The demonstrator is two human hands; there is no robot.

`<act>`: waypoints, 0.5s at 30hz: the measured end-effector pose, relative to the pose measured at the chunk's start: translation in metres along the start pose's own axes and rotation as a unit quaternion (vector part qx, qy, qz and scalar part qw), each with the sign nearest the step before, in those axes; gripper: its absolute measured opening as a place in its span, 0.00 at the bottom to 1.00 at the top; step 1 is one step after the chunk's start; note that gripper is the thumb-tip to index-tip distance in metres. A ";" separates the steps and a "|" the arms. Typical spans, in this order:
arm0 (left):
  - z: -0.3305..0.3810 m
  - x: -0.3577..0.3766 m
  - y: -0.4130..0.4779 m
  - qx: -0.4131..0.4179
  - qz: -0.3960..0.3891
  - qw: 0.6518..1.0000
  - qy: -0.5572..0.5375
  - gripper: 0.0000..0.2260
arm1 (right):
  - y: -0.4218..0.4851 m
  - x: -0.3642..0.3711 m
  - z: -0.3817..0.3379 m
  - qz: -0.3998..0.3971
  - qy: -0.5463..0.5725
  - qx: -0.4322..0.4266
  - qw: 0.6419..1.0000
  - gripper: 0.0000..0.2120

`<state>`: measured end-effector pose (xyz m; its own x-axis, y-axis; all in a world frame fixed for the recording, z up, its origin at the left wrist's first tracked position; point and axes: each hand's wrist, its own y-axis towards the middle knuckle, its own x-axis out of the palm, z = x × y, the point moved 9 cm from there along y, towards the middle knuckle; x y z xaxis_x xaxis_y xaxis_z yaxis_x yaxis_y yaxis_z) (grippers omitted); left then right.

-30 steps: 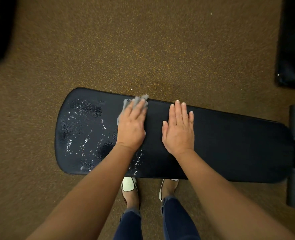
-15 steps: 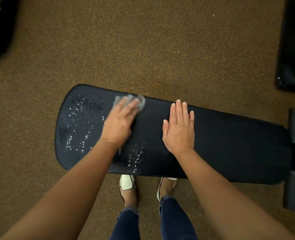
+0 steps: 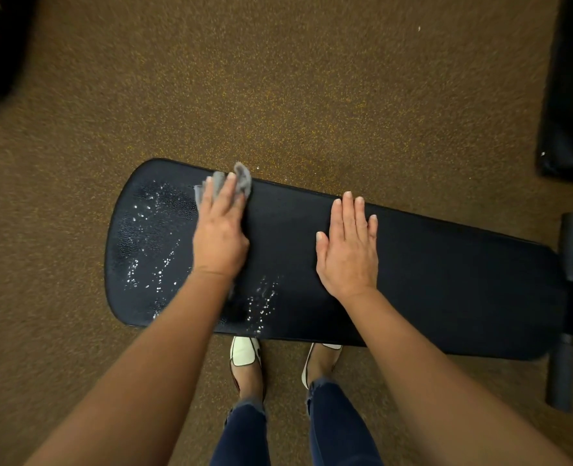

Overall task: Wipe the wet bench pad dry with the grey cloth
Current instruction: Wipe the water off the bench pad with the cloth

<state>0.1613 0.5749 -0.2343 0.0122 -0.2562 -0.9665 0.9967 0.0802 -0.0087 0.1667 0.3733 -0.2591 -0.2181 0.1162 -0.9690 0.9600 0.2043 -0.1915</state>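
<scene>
Left hand (image 3: 219,237) presses the grey cloth (image 3: 243,183) onto the surface (image 3: 446,280) at its far edge, fingers (image 3: 226,196) straight and close together. Right hand (image 3: 347,253) lies flat mid-surface, fingers together, thumb apart.

Forearms (image 3: 164,364) bare to frame edge. Right hand (image 3: 347,250): short plain nails. Jeans (image 3: 244,438) dark blue, tight, hems frayed at ankles. Shoes (image 3: 244,353) white flats, dark edging, tops of feet exposed.

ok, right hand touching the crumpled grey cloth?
Apart. The head view shows the right hand flat on the black bench pad, bare pad separating it from the crumpled grey cloth under the left hand.
</scene>
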 end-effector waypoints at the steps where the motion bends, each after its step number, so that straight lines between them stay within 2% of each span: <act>1: 0.015 0.003 -0.004 -0.003 0.006 1.000 -0.014 0.29 | 0.000 0.000 0.000 0.001 0.001 0.002 1.000 0.29; 3: 0.069 0.016 -0.029 0.077 -0.012 0.996 -0.043 0.26 | 0.000 0.000 -0.001 0.002 0.004 0.004 1.000 0.29; 5: 0.105 0.023 -0.064 0.178 -0.061 0.980 -0.064 0.23 | 0.000 0.000 0.000 0.003 0.005 -0.001 1.000 0.29; 7: 0.094 0.018 -0.074 0.228 -0.090 0.969 -0.036 0.24 | 0.000 0.000 0.001 -0.001 0.004 -0.008 1.000 0.29; 9: 0.054 0.011 -0.056 0.191 -0.082 0.978 0.011 0.27 | 0.000 -0.001 0.000 -0.001 0.003 -0.007 1.000 0.29; 11: 0.010 0.004 -0.030 0.083 -0.037 0.996 0.021 0.28 | 0.000 -0.001 -0.001 -0.003 -0.002 -0.005 1.000 0.29; 13: 0.006 0.003 -0.018 0.002 -0.017 1.000 -0.005 0.28 | -0.001 -0.001 -0.001 -0.003 -0.006 -0.001 1.000 0.29; 15: 0.049 0.010 -0.029 0.034 -0.015 0.999 -0.039 0.27 | -0.001 -0.001 -0.001 -0.003 -0.004 0.002 1.000 0.29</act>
<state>0.1361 0.5228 -0.2311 -0.0145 -0.3329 -0.9429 0.9998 0.0054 -0.0173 0.1661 0.3742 -0.2582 -0.2227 0.1063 -0.9691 0.9592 0.2016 -0.1983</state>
